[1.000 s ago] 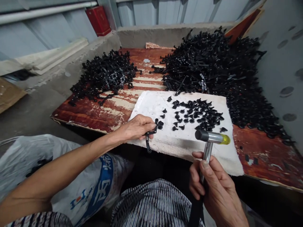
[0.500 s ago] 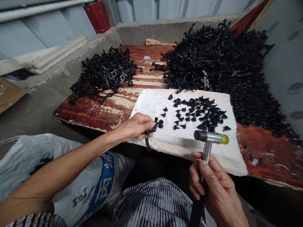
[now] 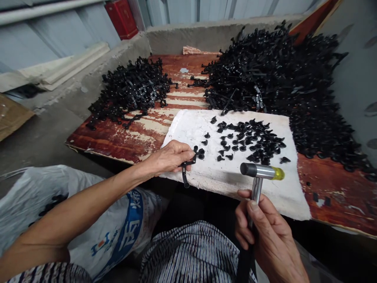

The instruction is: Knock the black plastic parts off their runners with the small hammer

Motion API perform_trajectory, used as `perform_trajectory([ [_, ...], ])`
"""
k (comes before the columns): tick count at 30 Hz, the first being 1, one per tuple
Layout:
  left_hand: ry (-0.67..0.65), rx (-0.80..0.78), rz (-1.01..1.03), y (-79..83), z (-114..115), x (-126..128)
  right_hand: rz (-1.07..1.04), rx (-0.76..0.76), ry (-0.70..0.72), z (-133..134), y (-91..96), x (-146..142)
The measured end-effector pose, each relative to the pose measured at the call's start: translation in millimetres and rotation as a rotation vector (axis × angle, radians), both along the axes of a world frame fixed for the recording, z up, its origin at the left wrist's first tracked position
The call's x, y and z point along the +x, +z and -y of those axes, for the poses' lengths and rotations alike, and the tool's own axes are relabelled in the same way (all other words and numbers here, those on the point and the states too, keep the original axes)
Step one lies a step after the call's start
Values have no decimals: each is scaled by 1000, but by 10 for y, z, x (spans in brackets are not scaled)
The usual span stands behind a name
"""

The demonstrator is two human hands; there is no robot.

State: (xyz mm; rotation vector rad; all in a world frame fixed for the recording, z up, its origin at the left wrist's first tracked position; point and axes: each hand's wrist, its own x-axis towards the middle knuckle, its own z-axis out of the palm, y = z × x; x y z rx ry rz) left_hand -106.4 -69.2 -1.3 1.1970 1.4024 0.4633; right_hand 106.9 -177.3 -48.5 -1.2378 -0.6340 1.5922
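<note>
My left hand [image 3: 167,159] pinched a black plastic strip [image 3: 188,163] firmly over the edge of a white slab [image 3: 188,125]. My right hand [image 3: 268,232] clamped a soft-faced hammer [image 3: 260,171] steady, just above the slab.

There are two hands, the left hand [image 3: 167,159] with one black plastic strip [image 3: 188,163] and the right hand [image 3: 266,232] with one two-faced hammer [image 3: 260,171], plus one white pad [image 3: 188,133], one woven sack [image 3: 126,232], and two black heaps, the left heap [image 3: 132,88] and the right heap [image 3: 265,74].
</note>
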Motion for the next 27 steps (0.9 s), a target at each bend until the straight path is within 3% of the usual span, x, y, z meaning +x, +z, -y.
perform_trajectory([
  [11,-45,32,-35,-38,-30,-54,-2,-13,-5,-13,-23,-12],
  [23,-97,4,-89,24,-70,-47,38,32,1,-43,-82,58],
  [27,-140,32,-120,10,-96,-76,324,135,55,-43,-134,136],
])
